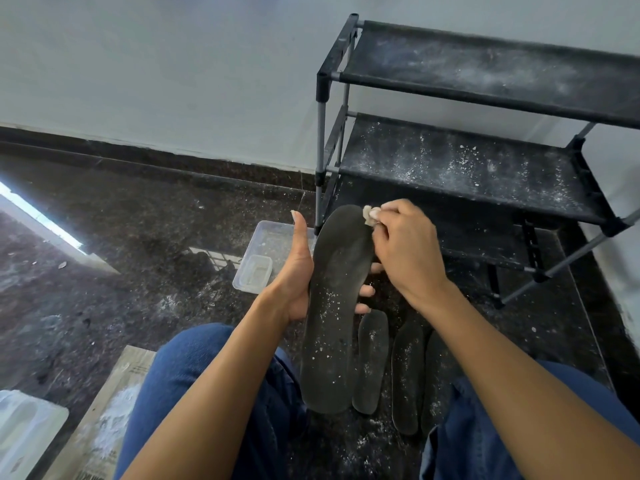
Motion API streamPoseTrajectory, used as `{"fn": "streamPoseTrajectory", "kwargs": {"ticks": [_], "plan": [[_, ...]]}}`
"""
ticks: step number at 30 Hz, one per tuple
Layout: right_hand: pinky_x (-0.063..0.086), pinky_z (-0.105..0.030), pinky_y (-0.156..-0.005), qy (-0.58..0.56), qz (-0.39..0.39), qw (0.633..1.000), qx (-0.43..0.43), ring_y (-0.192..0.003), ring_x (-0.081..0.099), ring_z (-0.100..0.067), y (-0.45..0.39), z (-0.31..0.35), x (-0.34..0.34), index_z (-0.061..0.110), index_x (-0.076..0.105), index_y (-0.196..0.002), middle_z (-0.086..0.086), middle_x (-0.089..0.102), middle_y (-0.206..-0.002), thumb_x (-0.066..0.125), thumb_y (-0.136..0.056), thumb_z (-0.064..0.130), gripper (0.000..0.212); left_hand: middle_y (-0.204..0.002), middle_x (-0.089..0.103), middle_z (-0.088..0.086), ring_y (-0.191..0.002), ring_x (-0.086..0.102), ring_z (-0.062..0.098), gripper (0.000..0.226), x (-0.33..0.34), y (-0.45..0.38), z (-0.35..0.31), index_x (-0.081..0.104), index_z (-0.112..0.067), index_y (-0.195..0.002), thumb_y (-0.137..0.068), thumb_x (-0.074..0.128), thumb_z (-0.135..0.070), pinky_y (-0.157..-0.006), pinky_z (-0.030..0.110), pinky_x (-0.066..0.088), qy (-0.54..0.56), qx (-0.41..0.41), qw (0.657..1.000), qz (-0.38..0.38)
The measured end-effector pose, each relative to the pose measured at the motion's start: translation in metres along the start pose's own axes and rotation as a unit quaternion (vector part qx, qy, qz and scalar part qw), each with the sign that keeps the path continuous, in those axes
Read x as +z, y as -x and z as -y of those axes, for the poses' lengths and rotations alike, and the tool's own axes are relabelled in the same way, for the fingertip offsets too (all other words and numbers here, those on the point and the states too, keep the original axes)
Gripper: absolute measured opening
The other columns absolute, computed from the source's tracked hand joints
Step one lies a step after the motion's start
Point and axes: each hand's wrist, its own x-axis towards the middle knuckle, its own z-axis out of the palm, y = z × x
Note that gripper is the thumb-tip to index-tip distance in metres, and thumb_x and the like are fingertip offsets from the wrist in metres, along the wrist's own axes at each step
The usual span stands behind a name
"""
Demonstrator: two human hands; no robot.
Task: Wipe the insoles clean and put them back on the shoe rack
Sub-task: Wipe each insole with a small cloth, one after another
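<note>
Left grip (298, 271) curled under dusty black insole (334, 306), right grip (405, 251) pinching crumpled wipe (370, 215) at toe.

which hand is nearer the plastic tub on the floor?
Left. The left hand holds the insole right beside the tub; the right hand is beyond the insole.

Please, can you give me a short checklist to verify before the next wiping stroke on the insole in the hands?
1. Left hand holds the insole steady from beneath: ok.
2. Right hand has a grip on the wiping cloth: ok.
3. Cloth sits at the toe end, ready to stroke downward: ok.
4. Insole surface clean: not ok, white specks remain on the lower half.
5. Shoe rack shelves clean for return: not ok, dusty.
6. Cloth dampness: cannot tell.
</note>
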Motion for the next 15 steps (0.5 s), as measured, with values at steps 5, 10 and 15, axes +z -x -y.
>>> {"fn": "streamPoseTrajectory", "kwargs": {"ticks": [5,10,15], "plan": [[0.05,-0.031,-0.079,-0.008,0.032,0.998,-0.048,-0.095,0.057,-0.019,0.013,0.015,0.007,0.007,0.071,-0.101,-0.003,0.066,-0.102,0.059,-0.088,0.011,0.018,-0.106,0.068,0.023,-0.084,0.068,0.036,0.107,0.005,0.002,-0.001,0.065,-0.014,-0.118,-0.064,0.017,-0.093,-0.079,0.056,0.052,-0.005,0.017,1.0,-0.024],[0.049,-0.034,-0.082,0.077,0.059,0.994,-0.054,-0.106,0.049,-0.023,0.013,0.016,0.007,0.01,0.068,-0.108,-0.004,0.06,-0.115,0.062,-0.087,0.019,0.024,-0.113,0.067,0.023,-0.087,0.068,0.037,0.104,0.005,0.003,0.0,0.061,-0.017,-0.123,-0.064,0.018,-0.092,-0.078,0.058,0.052,-0.004,0.019,0.999,-0.026],[0.046,-0.031,-0.076,0.043,0.09,0.994,-0.044,-0.093,0.056,-0.021,0.011,0.013,0.006,0.006,0.067,-0.108,-0.005,0.058,-0.108,0.055,-0.09,0.01,0.022,-0.101,0.07,0.021,-0.082,0.068,0.035,0.103,0.007,0.003,0.001,0.066,-0.015,-0.114,-0.064,0.019,-0.092,-0.078,0.054,0.052,-0.007,0.018,1.0,-0.023]]}}
